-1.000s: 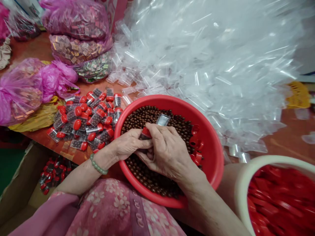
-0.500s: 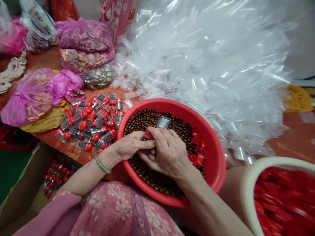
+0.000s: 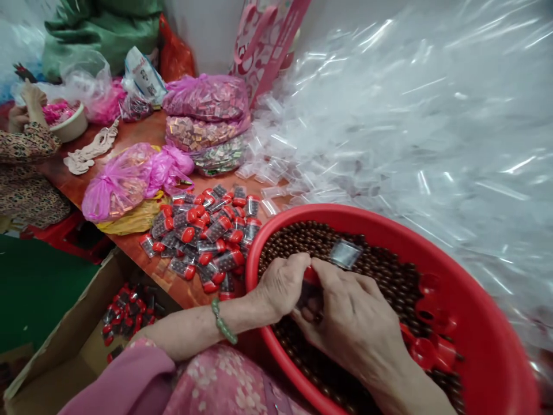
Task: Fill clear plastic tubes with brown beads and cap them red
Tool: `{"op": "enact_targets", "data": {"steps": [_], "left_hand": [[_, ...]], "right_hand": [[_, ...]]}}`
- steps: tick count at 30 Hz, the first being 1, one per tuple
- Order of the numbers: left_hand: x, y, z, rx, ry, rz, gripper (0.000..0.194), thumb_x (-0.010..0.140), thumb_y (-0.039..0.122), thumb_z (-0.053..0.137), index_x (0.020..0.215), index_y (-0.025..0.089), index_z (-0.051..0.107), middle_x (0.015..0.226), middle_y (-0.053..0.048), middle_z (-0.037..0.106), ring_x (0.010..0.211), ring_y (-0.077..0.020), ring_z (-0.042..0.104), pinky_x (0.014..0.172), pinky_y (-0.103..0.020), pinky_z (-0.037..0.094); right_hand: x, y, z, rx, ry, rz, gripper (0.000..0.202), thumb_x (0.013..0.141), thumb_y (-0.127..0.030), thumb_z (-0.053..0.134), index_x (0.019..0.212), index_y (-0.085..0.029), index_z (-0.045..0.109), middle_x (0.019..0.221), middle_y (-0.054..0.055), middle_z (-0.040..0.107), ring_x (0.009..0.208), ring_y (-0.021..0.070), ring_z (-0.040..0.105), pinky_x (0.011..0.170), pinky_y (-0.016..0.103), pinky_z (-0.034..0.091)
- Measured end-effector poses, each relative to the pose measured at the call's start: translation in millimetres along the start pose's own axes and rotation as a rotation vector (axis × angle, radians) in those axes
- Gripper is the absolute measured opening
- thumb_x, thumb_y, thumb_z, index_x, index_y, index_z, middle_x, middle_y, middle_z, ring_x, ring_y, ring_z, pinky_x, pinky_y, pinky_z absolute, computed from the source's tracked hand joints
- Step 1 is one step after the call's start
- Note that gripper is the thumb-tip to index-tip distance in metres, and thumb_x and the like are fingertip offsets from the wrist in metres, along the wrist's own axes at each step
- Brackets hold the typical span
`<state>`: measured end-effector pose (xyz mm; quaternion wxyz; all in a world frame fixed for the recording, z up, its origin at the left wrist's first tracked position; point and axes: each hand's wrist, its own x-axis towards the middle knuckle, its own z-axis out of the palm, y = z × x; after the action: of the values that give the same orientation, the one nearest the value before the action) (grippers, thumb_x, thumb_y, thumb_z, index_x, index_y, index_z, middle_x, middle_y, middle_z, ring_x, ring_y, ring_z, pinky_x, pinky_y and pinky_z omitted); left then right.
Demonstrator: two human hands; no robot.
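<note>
My left hand (image 3: 280, 288), with a green bead bracelet at its wrist, and my right hand (image 3: 354, 311) are both closed around a small clear tube with a red cap (image 3: 309, 279). Thumb and fingertips meet at the cap; much of the tube is hidden. Below them is a red basin (image 3: 328, 212) full of shiny brown balls (image 3: 389, 282). An uncapped clear tube (image 3: 344, 253) lies on the balls beyond my right hand. Several loose red caps (image 3: 432, 323) sit at the basin's right side.
Capped, filled tubes (image 3: 207, 236) are heaped left of the basin, and more lie in a cardboard box (image 3: 56, 346) below. A huge pile of clear tubes (image 3: 389, 127) rises behind. Pink bags (image 3: 207, 98) stand further back. Another person's hands (image 3: 32, 104) work by a white bowl (image 3: 71, 129).
The view has swung left and closer, so everything sits further right. Another person has come into view at the left. My hands still grip the tube, with the thumbs now closer together at the cap.
</note>
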<state>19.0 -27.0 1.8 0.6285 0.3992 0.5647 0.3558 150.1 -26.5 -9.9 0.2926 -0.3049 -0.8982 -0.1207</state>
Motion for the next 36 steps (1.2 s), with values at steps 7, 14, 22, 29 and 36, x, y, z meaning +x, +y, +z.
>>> {"op": "enact_targets", "data": {"steps": [7, 14, 22, 29, 36], "left_hand": [[-20, -18, -25.0, 0.456, 0.097, 0.397, 0.035, 0.093, 0.031, 0.025, 0.086, 0.019, 0.058, 0.088, -0.008, 0.064, 0.087, -0.0200, 0.059, 0.087, -0.036, 0.051], [-11, 10, -89.9, 0.871, 0.349, 0.750, 0.042, 0.098, 0.033, 0.030, 0.081, 0.015, 0.064, 0.074, -0.006, 0.066, 0.070, -0.0171, 0.059, 0.070, -0.031, 0.046], [28, -14, -134.5, 1.335, 0.546, 0.865, 0.032, 0.090, 0.034, 0.053, 0.108, 0.009, 0.062, 0.110, -0.017, 0.066, 0.115, -0.0306, 0.054, 0.101, -0.048, 0.045], [13, -4, -85.3, 0.977, 0.334, 0.992, 0.021, 0.089, 0.019, 0.055, 0.107, 0.012, 0.060, 0.109, -0.013, 0.066, 0.110, -0.0230, 0.059, 0.101, -0.043, 0.049], [4, -17, -37.6, 0.956, 0.080, 0.995, 0.015, 0.090, 0.018, 0.053, 0.101, 0.010, 0.061, 0.104, -0.012, 0.069, 0.101, -0.0213, 0.064, 0.093, -0.037, 0.055]], "right_hand": [[11, -28, -10, 0.004, -0.004, 0.037, 0.066, 0.086, -0.022, 0.057, 0.142, 0.003, 0.030, 0.106, 0.023, 0.069, 0.103, 0.0274, 0.064, 0.086, 0.042, 0.050], [17, 2, -14, 0.151, -0.139, 0.230, 0.039, 0.092, -0.020, 0.052, 0.129, -0.008, 0.049, 0.115, 0.019, 0.068, 0.105, 0.0250, 0.064, 0.087, 0.039, 0.051], [10, 96, 8, 0.098, -0.650, 1.068, 0.036, 0.090, -0.038, 0.054, 0.106, -0.008, 0.063, 0.098, 0.020, 0.072, 0.092, 0.0328, 0.067, 0.076, 0.039, 0.047], [15, 96, 30, 0.154, -0.638, 1.000, 0.035, 0.085, -0.031, 0.062, 0.113, -0.010, 0.060, 0.094, 0.008, 0.071, 0.084, 0.0191, 0.066, 0.074, 0.027, 0.048], [14, 68, 16, -0.100, -0.771, 0.458, 0.042, 0.091, -0.007, 0.035, 0.130, -0.006, 0.051, 0.116, 0.021, 0.060, 0.101, 0.0286, 0.060, 0.085, 0.038, 0.046]]}}
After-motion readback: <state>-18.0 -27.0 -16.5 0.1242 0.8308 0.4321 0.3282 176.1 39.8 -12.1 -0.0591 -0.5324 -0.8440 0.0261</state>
